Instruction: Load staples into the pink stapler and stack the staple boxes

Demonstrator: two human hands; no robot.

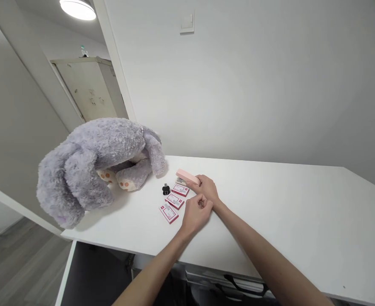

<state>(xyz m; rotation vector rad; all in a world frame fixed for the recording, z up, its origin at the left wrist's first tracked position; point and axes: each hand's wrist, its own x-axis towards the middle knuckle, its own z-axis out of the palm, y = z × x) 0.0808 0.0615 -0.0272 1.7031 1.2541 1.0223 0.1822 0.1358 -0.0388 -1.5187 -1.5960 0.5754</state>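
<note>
My right hand (205, 188) is closed around the back end of a pale pink stapler (186, 175), which points toward the upper left on the white table. Close in front of it, my left hand (195, 213) is curled in a loose pinch beside my right wrist. Whatever its fingers hold, if anything, cannot be made out. Three small red and white boxes lie to the left of my hands: a near box (169, 212), a middle box (174, 201) and a far box (180, 189) by the stapler. A small black clip-like object (166, 189) is left of the far box.
A large grey-lilac plush toy (107, 142) slumps over the table's left end. The white table (286, 204) runs right along a wall with a light switch (187, 22). Below the front edge are a dark opening and a black handle (248, 289).
</note>
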